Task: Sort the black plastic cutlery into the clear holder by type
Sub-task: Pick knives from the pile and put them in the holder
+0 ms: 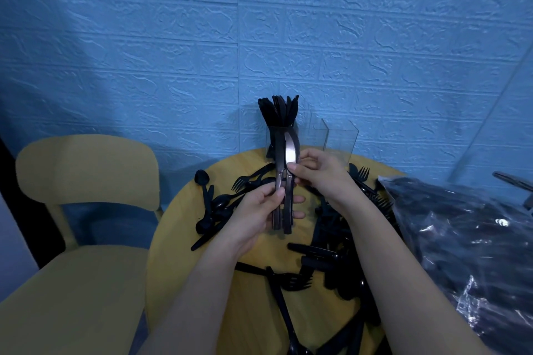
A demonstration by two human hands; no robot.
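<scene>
The person stands over a small round yellow table (173, 239) pushed against a blue wall, holding a little bundle of black plastic knives (284, 181) upright in front of the clear holder (340, 135). The left hand (253, 210) grips the bundle low on the handles, thumb across the front and fingers curled behind. The right hand (317, 170) pinches it higher, near where the blades begin, thumb and forefinger closed on the shiny flat of one blade.

These knives look very light and thin, stiff along their length but likely to flex or snap if bent sideways. The glossy surface catches the light, so I would judge them slippery against each other; a loose bundle could fan out or slide apart. Holding at the handles, with a second pinch higher up to keep them aligned, seems the sensible grip.

The holder stands at the far edge of the table. Its left compartment is already packed with black cutlery (278, 111) standing upright, while the two compartments to the right look empty. Loose forks (245, 181), spoons (202, 179) and knives lie scattered over the table, and a clear plastic bag (461, 239) of more cutlery sits at the right. A yellow chair (86, 170) stands at the left.
</scene>
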